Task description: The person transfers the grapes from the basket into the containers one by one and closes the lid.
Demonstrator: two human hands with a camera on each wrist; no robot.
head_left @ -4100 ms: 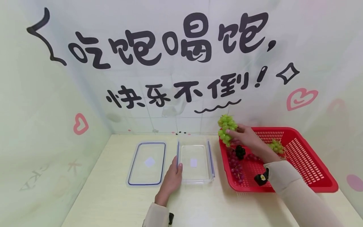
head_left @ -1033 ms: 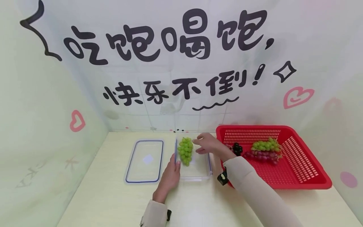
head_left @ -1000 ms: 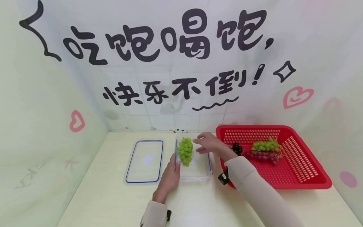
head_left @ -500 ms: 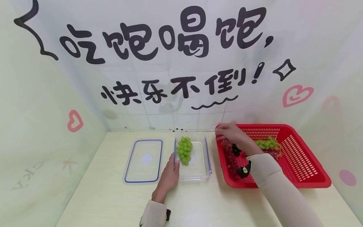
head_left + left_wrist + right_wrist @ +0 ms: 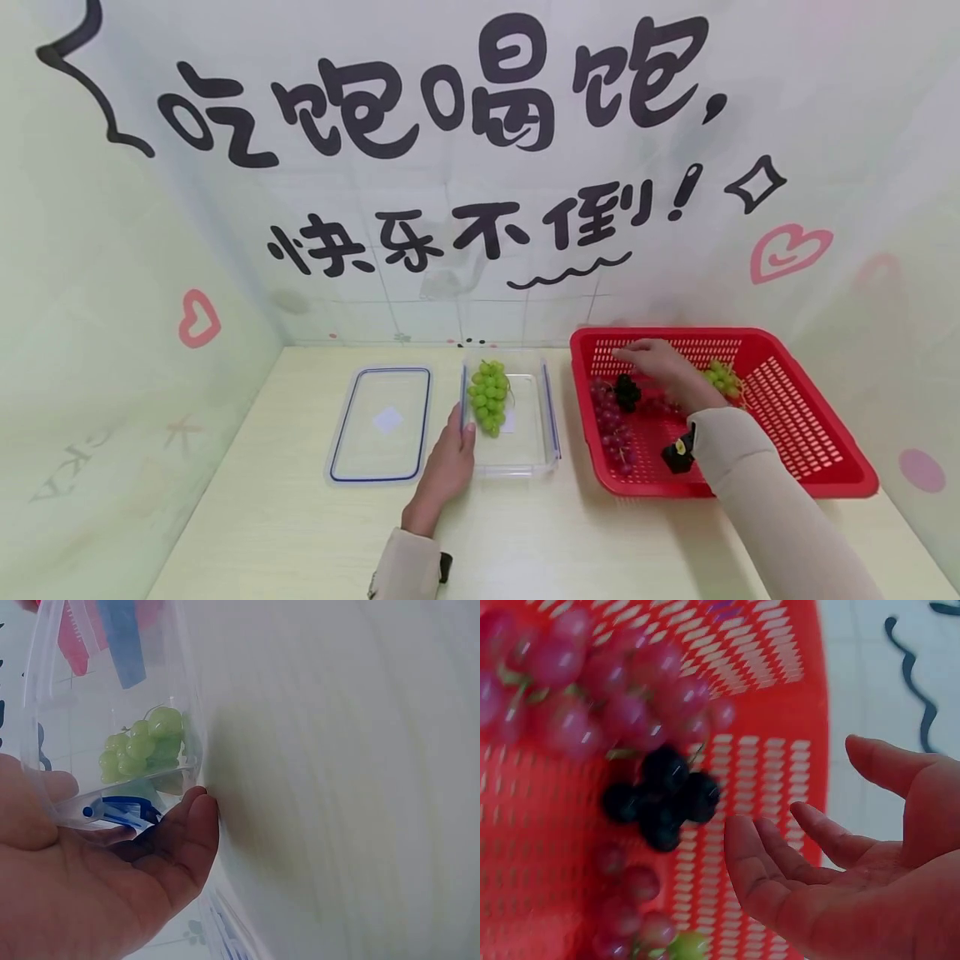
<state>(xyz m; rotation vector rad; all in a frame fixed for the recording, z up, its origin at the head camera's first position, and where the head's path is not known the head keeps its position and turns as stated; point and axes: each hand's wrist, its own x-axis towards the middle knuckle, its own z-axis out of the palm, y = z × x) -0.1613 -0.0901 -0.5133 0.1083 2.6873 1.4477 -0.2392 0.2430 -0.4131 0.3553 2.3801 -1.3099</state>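
Green grapes [image 5: 489, 401] lie in the clear container [image 5: 525, 454] at mid-bench, a single bunch toward its far left side. The left hand [image 5: 448, 467] rests against the container's near left wall, fingers straight along the blue clip, its grip relaxed and holding nothing. Beside the container, to the left, the lid [image 5: 382, 425] lies flat on the bench [image 5: 300, 533].

Over to the red basket [image 5: 825, 467]: the right hand [image 5: 660, 367] hovers above it, fingers spread and loosely bent, empty, close over the black grapes [image 5: 627, 391] with the red grapes [image 5: 611, 425] just beside them and another green bunch [image 5: 723, 379] further right.

What's new: half a second ago that hand was crossing the basket's near corner; now it is well inside and lower, which reads as a reach for the next bunch. A second ago it was letting go of the green grapes over the container; four seconds ago it carried them above the basket. The left hand has not shifted throughout.
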